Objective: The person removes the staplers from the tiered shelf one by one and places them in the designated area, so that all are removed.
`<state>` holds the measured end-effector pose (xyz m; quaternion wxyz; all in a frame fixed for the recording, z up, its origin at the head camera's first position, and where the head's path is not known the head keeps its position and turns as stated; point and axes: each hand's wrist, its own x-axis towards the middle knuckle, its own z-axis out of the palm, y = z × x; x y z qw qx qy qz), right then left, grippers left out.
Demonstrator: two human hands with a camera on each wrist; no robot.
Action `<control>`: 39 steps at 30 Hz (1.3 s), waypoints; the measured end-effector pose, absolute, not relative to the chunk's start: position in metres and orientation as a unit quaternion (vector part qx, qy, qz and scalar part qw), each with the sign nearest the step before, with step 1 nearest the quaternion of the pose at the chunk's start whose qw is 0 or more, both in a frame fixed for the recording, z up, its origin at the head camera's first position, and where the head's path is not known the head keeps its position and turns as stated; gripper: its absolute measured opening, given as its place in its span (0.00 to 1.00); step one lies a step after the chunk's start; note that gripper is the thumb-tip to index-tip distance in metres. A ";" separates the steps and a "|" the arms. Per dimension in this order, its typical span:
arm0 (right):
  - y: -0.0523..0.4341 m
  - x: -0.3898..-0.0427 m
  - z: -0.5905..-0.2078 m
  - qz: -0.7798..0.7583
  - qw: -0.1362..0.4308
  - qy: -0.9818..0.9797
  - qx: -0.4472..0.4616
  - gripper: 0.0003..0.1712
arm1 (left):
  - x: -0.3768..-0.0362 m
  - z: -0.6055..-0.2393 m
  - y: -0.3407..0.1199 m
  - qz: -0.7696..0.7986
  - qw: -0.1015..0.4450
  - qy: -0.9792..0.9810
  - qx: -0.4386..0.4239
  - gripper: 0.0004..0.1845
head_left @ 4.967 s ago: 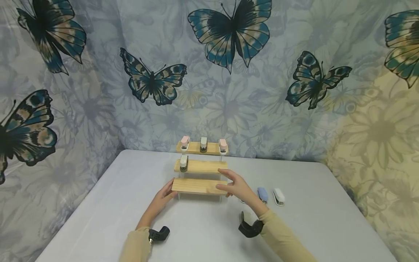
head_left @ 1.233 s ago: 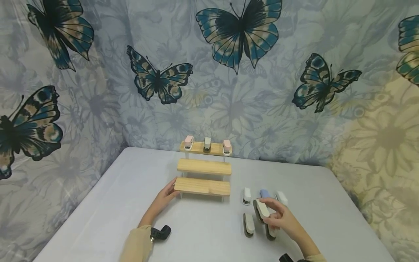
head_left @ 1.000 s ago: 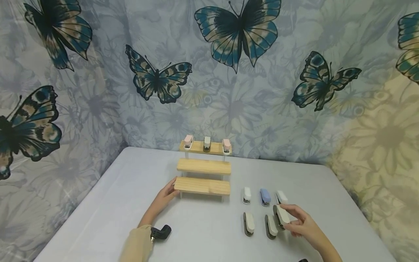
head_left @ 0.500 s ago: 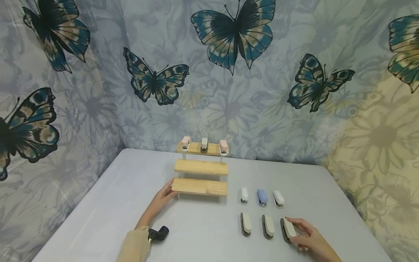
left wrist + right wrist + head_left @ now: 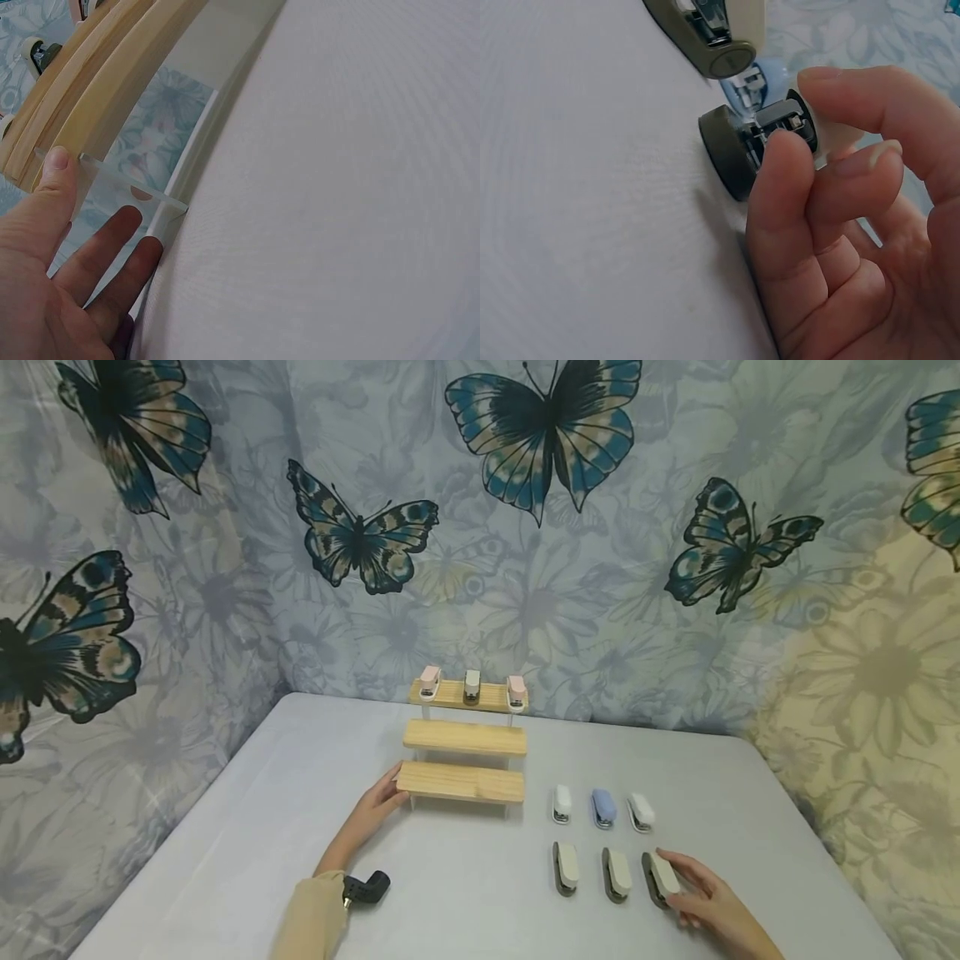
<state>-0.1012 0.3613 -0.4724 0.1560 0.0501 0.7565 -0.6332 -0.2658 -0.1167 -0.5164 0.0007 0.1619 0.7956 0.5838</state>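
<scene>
— What is each hand doing?
— My left hand lies flat, fingers straight, against the left end of the wooden stand; my right hand pinches the rightmost stapler, which sits on the table.
— And progress?
— Six staplers are down in two rows, I judge; three remain on the top step.

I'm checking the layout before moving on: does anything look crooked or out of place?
Nothing stands out. Six small staplers lie in two tidy rows on the grey table; the right hand grips the nearest right one.
</scene>
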 end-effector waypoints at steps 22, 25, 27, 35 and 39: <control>0.354 -0.110 -0.449 -0.630 0.092 0.771 -0.018 0.29 | -0.267 -0.514 -0.123 0.583 0.008 0.794 0.171 0.32; 0.351 -0.124 -0.428 -0.593 0.052 0.797 -0.105 0.27 | -0.269 -0.514 -0.121 0.586 0.000 0.790 0.183 0.31; 0.344 -0.135 -0.415 -0.572 0.043 0.809 -0.130 0.27 | -0.270 -0.514 -0.120 0.589 0.001 0.787 0.186 0.31; 0.300 -0.189 -0.397 -0.551 0.061 0.820 -0.138 0.28 | -0.266 -0.518 -0.119 0.585 0.014 0.794 0.165 0.31; 0.276 -0.218 -0.392 -0.544 0.055 0.828 -0.127 0.29 | -0.268 -0.518 -0.120 0.582 0.009 0.794 0.177 0.31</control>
